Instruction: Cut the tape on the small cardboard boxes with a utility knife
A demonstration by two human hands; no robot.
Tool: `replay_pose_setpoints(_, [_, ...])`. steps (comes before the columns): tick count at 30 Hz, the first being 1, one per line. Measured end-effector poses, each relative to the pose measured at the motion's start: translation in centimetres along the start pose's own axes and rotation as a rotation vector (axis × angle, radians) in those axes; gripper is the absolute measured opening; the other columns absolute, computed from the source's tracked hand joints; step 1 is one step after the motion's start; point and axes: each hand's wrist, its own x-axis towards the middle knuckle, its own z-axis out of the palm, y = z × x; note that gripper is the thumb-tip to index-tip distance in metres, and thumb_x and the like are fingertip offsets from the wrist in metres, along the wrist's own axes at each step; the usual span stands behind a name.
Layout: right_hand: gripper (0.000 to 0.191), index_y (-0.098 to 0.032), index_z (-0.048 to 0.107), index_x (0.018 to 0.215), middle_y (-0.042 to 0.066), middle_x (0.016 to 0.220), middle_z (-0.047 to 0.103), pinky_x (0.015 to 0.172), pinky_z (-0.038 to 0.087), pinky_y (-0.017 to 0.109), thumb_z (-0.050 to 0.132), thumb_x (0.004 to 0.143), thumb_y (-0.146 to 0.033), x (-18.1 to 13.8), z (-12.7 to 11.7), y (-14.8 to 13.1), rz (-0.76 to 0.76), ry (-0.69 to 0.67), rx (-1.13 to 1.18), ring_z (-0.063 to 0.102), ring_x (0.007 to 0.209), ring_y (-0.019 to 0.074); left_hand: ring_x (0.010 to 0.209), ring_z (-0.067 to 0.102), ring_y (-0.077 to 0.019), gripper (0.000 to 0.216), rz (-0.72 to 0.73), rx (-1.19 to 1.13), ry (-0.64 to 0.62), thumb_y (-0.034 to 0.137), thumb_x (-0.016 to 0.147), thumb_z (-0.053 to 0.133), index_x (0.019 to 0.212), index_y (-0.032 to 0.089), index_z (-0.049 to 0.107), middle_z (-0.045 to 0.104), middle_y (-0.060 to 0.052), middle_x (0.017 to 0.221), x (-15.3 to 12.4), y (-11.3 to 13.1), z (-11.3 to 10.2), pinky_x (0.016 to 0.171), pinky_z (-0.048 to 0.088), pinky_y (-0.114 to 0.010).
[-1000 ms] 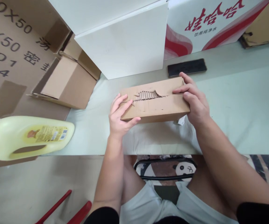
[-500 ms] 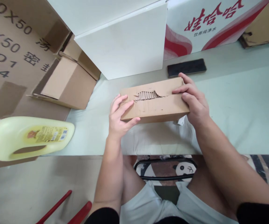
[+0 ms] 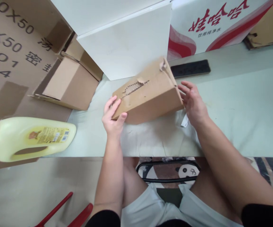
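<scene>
A brown cardboard box (image 3: 154,102) is tilted over the green-covered table (image 3: 240,104), its right end raised. Its top face has a torn strip with corrugation showing. My left hand (image 3: 114,116) grips the box's left end, thumb on the near edge and fingers over the top. Beside the right end is my right hand (image 3: 194,102), its fingers apart and partly behind the box's edge; whether they touch it I cannot make out. A small white paper piece (image 3: 184,120) shows beneath the right hand.
Behind the box lie a black phone (image 3: 190,68) and a white box (image 3: 127,50). A red-and-white carton (image 3: 207,28) stands at the back right. On the left are an opened cardboard box (image 3: 72,82) and a pale yellow jug (image 3: 32,138) on its side.
The box has turned and tilted, its right end swinging up and away from me. My right hand has loosened from that end, and my left hand has shifted slightly left with its end.
</scene>
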Motion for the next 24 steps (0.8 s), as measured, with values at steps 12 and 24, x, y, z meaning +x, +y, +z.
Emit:
replay_pose_setpoints(12, [0.072, -0.047, 0.041, 0.153, -0.006, 0.17, 0.039, 0.131, 0.03, 0.058, 0.054, 0.089, -0.077, -1.9, 1.5, -6.8, -0.277, -0.273, -0.018, 0.033, 0.161, 0.03, 0.098, 0.077, -0.0241, 0.067, -0.576, -0.484, 0.217, 0.084, 0.079, 0.067, 0.097, 0.02, 0.076, 0.08, -0.009, 0.102, -0.7, 2.3, 3.3, 0.083, 0.064, -0.034])
replay_pose_setpoints(24, [0.052, -0.03, 0.065, 0.134, 0.009, 0.16, 0.051, 0.13, 0.031, 0.06, 0.051, 0.097, -0.064, -3.2, 1.3, -10.2, -0.362, -0.255, -0.329, 0.04, 0.155, 0.0356, 0.106, 0.076, -0.0258, 0.041, -0.905, -0.492, -0.389, 0.058, 0.089, 0.066, 0.106, 0.022, 0.077, 0.082, -0.006, 0.105, -2.5, 3.5, 4.5, 0.084, 0.062, -0.034])
